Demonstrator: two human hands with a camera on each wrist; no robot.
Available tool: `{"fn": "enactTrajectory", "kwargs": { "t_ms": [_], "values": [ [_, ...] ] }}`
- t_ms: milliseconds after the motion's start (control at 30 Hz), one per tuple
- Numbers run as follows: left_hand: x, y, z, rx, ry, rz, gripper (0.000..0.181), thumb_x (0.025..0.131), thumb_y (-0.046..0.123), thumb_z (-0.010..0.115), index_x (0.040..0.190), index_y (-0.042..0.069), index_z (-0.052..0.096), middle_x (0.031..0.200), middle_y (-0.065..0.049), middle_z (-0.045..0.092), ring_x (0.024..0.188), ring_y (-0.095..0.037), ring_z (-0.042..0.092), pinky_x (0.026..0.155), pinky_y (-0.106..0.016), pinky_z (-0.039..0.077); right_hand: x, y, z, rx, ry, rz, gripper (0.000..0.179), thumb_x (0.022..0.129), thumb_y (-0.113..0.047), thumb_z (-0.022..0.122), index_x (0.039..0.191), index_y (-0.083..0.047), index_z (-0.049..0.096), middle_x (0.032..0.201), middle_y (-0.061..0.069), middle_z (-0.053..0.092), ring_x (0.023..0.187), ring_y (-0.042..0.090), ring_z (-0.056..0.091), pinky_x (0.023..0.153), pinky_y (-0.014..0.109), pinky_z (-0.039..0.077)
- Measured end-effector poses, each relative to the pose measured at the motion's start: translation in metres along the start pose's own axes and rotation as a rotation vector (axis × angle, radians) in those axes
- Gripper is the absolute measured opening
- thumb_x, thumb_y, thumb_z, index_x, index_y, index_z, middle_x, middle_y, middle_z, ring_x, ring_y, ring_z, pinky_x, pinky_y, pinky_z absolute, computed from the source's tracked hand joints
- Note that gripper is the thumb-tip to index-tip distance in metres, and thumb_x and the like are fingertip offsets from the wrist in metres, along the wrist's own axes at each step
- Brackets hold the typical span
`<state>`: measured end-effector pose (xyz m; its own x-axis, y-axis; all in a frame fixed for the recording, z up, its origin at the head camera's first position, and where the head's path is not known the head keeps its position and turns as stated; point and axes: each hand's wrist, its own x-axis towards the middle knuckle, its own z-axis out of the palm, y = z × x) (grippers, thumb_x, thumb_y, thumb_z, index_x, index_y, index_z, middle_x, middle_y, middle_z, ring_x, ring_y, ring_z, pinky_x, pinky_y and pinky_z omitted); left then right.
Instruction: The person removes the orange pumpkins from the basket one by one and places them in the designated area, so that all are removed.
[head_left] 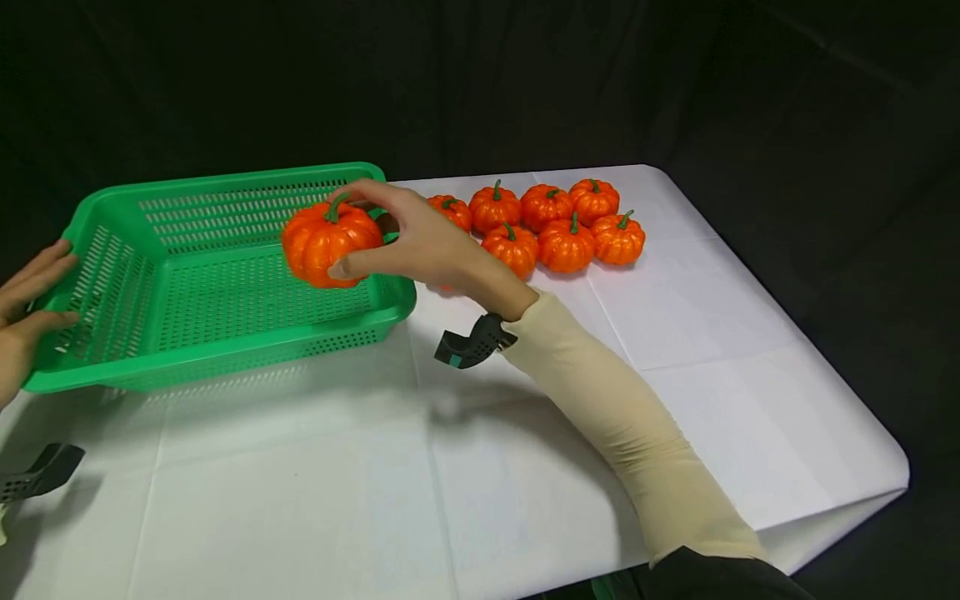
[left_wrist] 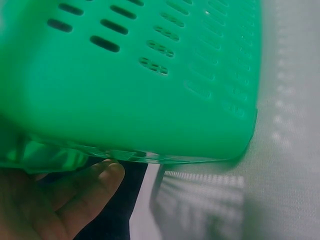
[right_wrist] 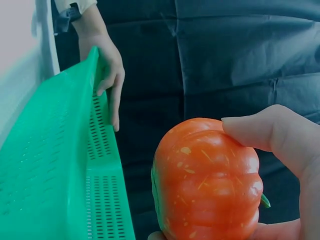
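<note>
My right hand (head_left: 408, 237) holds a small orange pumpkin (head_left: 322, 242) with a green stem, above the right part of a green plastic basket (head_left: 225, 337). In the right wrist view, the thumb presses one side of the pumpkin (right_wrist: 205, 180) and fingers show at its lower edge. At the basket's left end, my left hand (head_left: 30, 304) grips the rim, its thumb and fingertips reaching over it. The left wrist view shows fingertips (left_wrist: 112, 172) right against the basket's outer side (left_wrist: 150, 110). Inside the basket, the slotted floor shows bare beneath the pumpkin.
Several more orange pumpkins (head_left: 566, 246) stand in two rows on the white-covered table (head_left: 712, 350), right of the basket. My right forearm (head_left: 615, 400) partly hides the nearest ones. A black cloth (head_left: 525, 75) hangs behind the table.
</note>
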<state>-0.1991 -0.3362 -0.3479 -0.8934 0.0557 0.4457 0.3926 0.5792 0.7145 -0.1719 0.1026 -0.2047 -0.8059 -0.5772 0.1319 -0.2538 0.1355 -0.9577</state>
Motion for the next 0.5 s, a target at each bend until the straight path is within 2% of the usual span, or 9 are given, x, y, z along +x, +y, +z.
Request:
{"fn": "enactTrajectory", "kwargs": {
  "t_ms": [167,267,300,500],
  "values": [
    [0.003,-0.016,-0.001,0.014,0.002,0.010,0.067,0.079,-0.021,0.038,0.138,0.011,0.045,0.145,0.006,0.036,0.134,-0.007,0.025,0.109,-0.026,0.012,-0.008,0.004,-0.005,-0.057,0.034,-0.005,0.055,0.075,-0.011,0.072,0.125,-0.003,0.051,0.117,0.009,0.050,0.095,0.027,0.054,0.077,0.033,0.051],
    [0.003,-0.018,-0.001,0.017,0.003,0.008,0.067,0.080,-0.021,0.039,0.138,0.012,0.046,0.145,0.007,0.036,0.134,-0.007,0.025,0.109,-0.026,0.011,-0.014,0.005,-0.009,-0.122,0.052,0.008,0.055,0.076,-0.014,0.072,0.126,-0.005,0.051,0.116,0.008,0.051,0.093,0.025,0.056,0.077,0.031,0.051],
    [0.002,-0.018,-0.001,0.017,0.003,0.007,0.067,0.080,-0.021,0.038,0.138,0.013,0.046,0.145,0.007,0.036,0.134,-0.007,0.025,0.109,-0.026,0.011,-0.015,0.005,-0.010,-0.141,0.057,0.009,0.055,0.076,-0.015,0.072,0.126,-0.005,0.051,0.116,0.008,0.052,0.091,0.025,0.056,0.077,0.031,0.051],
    [-0.001,0.010,0.002,-0.045,-0.004,-0.006,0.066,0.080,-0.023,0.036,0.138,0.007,0.044,0.146,0.005,0.035,0.134,-0.007,0.024,0.108,-0.023,0.009,-0.029,0.008,-0.018,-0.209,0.090,0.042,0.054,0.076,-0.017,0.073,0.125,-0.008,0.051,0.112,0.005,0.055,0.088,0.022,0.057,0.071,0.034,0.052]
  ]
}}
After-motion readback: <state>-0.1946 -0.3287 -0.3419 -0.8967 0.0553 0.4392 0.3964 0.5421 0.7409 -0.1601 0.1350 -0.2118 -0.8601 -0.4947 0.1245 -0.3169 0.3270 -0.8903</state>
